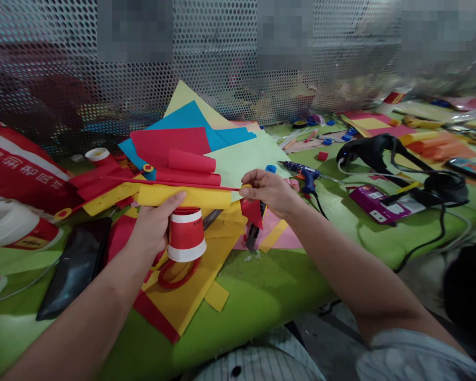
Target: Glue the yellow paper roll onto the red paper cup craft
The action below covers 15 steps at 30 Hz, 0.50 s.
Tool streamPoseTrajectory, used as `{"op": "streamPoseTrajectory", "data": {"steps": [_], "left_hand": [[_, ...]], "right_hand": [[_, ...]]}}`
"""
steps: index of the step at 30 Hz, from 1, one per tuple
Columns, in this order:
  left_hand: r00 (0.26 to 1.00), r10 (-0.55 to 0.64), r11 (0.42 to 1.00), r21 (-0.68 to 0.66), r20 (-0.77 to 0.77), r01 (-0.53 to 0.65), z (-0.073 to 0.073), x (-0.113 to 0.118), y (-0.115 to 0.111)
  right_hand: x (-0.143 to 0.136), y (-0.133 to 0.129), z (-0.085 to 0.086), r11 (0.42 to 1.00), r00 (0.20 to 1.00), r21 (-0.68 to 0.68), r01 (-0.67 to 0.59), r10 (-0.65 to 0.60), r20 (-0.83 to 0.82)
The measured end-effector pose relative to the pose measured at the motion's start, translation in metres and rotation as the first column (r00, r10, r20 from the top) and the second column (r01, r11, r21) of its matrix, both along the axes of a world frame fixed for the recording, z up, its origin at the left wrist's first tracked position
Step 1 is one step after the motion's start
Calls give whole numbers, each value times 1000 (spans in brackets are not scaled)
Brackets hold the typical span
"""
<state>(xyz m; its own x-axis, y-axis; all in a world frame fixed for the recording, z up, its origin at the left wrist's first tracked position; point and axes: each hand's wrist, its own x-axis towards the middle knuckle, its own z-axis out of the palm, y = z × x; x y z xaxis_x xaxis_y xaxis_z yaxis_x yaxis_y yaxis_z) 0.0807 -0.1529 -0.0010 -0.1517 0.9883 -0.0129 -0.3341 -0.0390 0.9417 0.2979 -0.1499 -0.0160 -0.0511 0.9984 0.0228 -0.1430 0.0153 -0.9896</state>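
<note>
My left hand (161, 222) is closed on a yellow paper roll (206, 199), its thumb lying along the top. Just below the roll, against those fingers, is a red and white paper cup (187, 235); I cannot tell whether the two are joined. A thin red paper stick (190, 184) runs above the roll. At its right end my right hand (267, 190) pinches a small yellow piece, mostly covered by the fingertips. Beneath lie scissors with red handles (178, 278), partly hidden, and yellow paper sheets (198, 291).
Coloured paper sheets (178, 140) and red paper rolls (190, 175) are piled behind. On the right are a glue gun (307, 177), a purple power strip (376, 203) and a black strapped device (365, 151). A utility knife (253, 237) and a dark phone (75, 267) lie nearer.
</note>
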Motion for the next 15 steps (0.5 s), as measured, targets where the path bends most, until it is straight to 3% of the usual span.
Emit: {"op": "streamPoseTrajectory", "data": {"steps": [4,15], "left_hand": [[1000,17,1000,-9,12,-17,-2,-2,2],[1000,1,1000,-3,28,-1,0,-2,0]], "right_hand": [[1,0,-1,999,999,-5,-35,34,-38],[-2,2,-2,998,997,3,62,-62,-38]]}}
